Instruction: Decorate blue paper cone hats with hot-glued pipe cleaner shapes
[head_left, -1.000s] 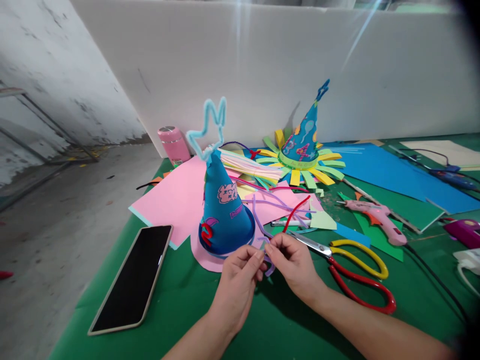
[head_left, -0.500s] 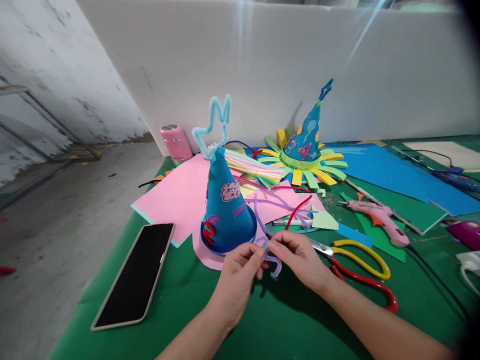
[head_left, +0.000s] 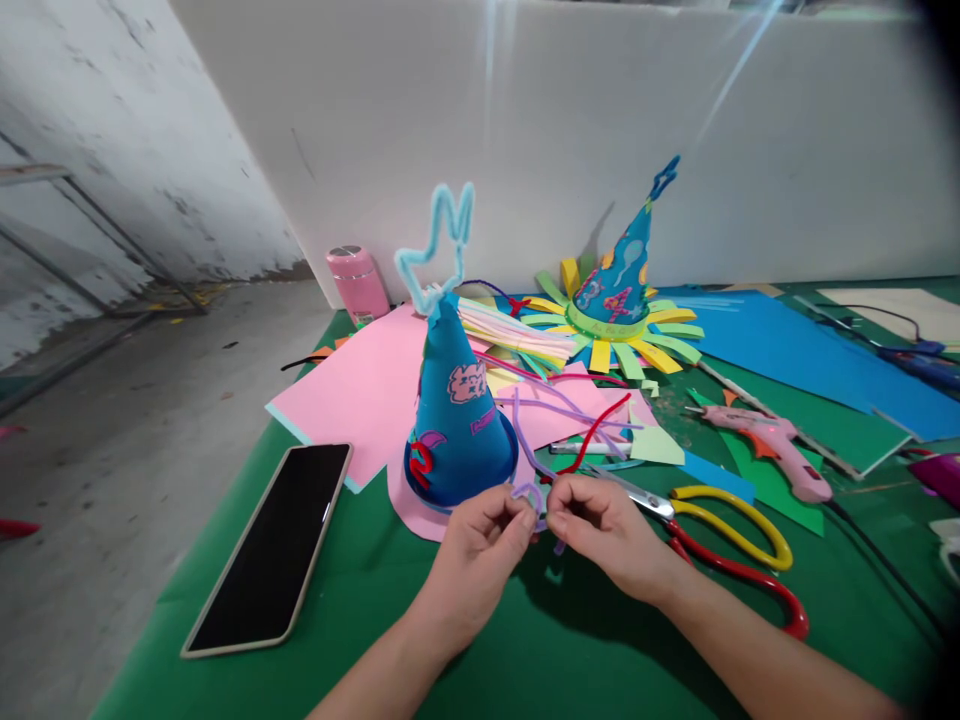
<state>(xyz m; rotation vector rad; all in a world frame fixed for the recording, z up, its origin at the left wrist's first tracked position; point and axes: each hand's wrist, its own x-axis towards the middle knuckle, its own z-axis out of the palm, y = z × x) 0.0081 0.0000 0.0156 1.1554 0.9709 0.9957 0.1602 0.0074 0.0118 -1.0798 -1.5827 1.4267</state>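
Close together over the table's front half, my left hand (head_left: pixel 484 540) and my right hand (head_left: pixel 604 525) pinch a short purple pipe cleaner (head_left: pixel 528 492) that is bent into a curl. Its lower end is partly hidden by my fingers. Just behind my left hand stands a blue paper cone hat (head_left: pixel 457 430) on a pink paper piece, with a light blue pipe-cleaner star (head_left: pixel 442 240) at its tip and a red figure 2 on its side. Scissors (head_left: pixel 720 530) with yellow and red handles lie right of my right hand. A red pipe cleaner (head_left: pixel 600 430) lies beyond it.
A phone (head_left: pixel 274 550) lies at the left. Behind are pink paper (head_left: pixel 360 390), a pink flask (head_left: pixel 358 285), paper strips (head_left: pixel 517 332) and a second cone hat (head_left: pixel 615 275) with a fringed brim. At the right lie a pink glue gun (head_left: pixel 772 440) with a cord and blue card (head_left: pixel 810 350).
My fingers have shifted on the purple pipe cleaner, and its curled end that hung below my right hand is now mostly hidden. The view has moved slightly to the left.
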